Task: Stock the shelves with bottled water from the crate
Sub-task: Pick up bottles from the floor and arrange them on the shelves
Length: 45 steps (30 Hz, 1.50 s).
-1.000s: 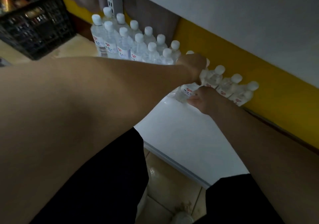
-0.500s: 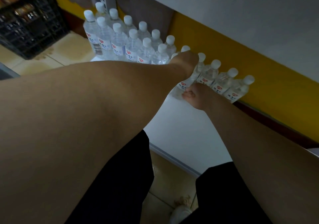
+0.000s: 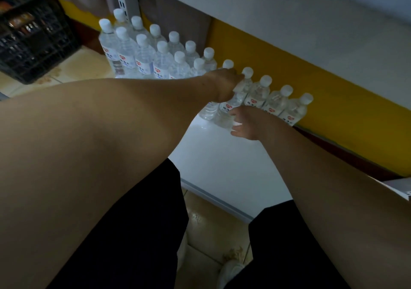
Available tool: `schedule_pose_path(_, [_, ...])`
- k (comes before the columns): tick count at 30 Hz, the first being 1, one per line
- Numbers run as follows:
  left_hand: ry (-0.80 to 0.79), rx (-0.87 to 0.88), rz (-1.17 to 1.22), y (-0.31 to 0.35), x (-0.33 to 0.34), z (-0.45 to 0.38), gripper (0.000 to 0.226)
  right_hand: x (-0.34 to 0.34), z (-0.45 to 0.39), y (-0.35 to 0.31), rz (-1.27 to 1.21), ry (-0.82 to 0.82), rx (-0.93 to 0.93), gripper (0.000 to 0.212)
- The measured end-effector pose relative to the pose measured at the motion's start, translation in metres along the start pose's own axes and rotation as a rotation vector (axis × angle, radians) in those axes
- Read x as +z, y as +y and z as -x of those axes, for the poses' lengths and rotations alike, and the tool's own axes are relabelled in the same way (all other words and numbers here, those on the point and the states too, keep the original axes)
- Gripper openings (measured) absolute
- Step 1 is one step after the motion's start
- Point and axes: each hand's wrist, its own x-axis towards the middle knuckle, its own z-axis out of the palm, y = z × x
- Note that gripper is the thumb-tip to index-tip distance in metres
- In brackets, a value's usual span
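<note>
The bottle (image 3: 224, 113) stands on the white shelf (image 3: 222, 166), at the front of a line of water bottles that runs along the yellow back wall (image 3: 333, 101). Both hands are on it, I think so it lands straight and does not knock its neighbours.

The left hand (image 3: 224, 84) comes over the top and wraps the upper part of the bottle. Its fingers are curled round it, but I cannot see the tips. The right hand (image 3: 246, 123) is low down by the bottom of the bottle. Its fingers look loosely bent and touch the side, as if steadying it. I cannot tell if they really squeeze.

To the right stand three more bottles (image 3: 275, 101) in a row, close together. They lean a bit in the picture, but that may just be the wide camera. To the left is a bigger bunch (image 3: 144, 59), packed in two rows, caps up. Packing them tight leaves room for more.

The black crate (image 3: 33, 39) sits on the floor, well apart to the left. Something is inside it, but it is too dark to tell what.
</note>
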Motion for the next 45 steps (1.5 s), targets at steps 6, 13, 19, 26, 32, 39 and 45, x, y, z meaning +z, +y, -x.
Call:
schedule_pose_path(6, [0.101, -0.134, 0.291, 0.024, -0.056, 0.026, 0.06, -0.027, 0.064, -0.01, 0.004, -0.023, -0.056, 0.05])
schedule_pose_path(13, [0.052, -0.068, 0.285, 0.128, -0.077, 0.096, 0.05, -0.103, 0.195, 0.02, 0.107, 0.416, -0.298, 0.05])
schedule_pose_path(19, [-0.068, 0.269, 0.288, 0.303, -0.074, 0.148, 0.046, -0.164, 0.309, 0.099, 0.276, 0.696, -0.334, 0.061])
schedule_pose_path(26, [-0.333, 0.515, 0.14, 0.48, -0.023, 0.215, 0.062, -0.215, 0.441, 0.244, 0.305, 0.865, -0.239, 0.062])
schedule_pose_path(32, [-0.626, 0.67, 0.009, 0.565, 0.061, 0.265, 0.055, -0.229, 0.448, 0.435, 0.009, 0.902, 0.134, 0.071])
schedule_pose_path(39, [-0.925, 0.605, -0.042, 0.602, 0.124, 0.257, 0.042, -0.181, 0.374, 0.623, -0.356, 0.863, 0.505, 0.067])
schedule_pose_path(45, [-0.865, 0.456, 0.076, 0.616, 0.135, 0.216, 0.051, -0.133, 0.316, 0.687, -0.536, 0.907, 0.768, 0.082])
